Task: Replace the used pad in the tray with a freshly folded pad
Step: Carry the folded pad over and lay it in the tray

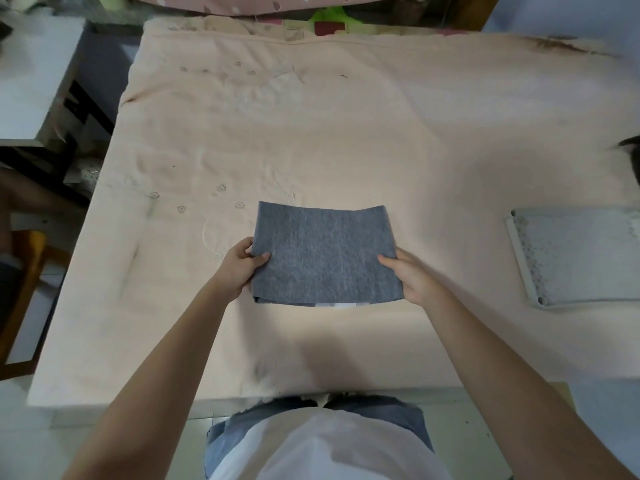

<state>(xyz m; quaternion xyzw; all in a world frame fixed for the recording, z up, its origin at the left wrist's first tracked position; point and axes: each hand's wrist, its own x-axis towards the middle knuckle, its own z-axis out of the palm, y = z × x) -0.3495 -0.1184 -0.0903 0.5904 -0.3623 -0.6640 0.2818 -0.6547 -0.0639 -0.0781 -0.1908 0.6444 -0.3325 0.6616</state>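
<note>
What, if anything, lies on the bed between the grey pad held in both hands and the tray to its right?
Nothing visible does. The grey pad is held by the left hand and right hand, and only bare pink bedcover lies between it and the tray. The tray already holds a light pad.

Grey felt pad point(325, 252), pale grey tray point(575, 258), peach cloth point(346, 133) w/ faint flower print

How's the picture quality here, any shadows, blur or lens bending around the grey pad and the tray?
Head view: soft light, no glare; grey pad sharp; faint shadow on the peach cloth beneath it; tray cut off at the right edge; wide-angle bending curves the cloth's edges.
</note>
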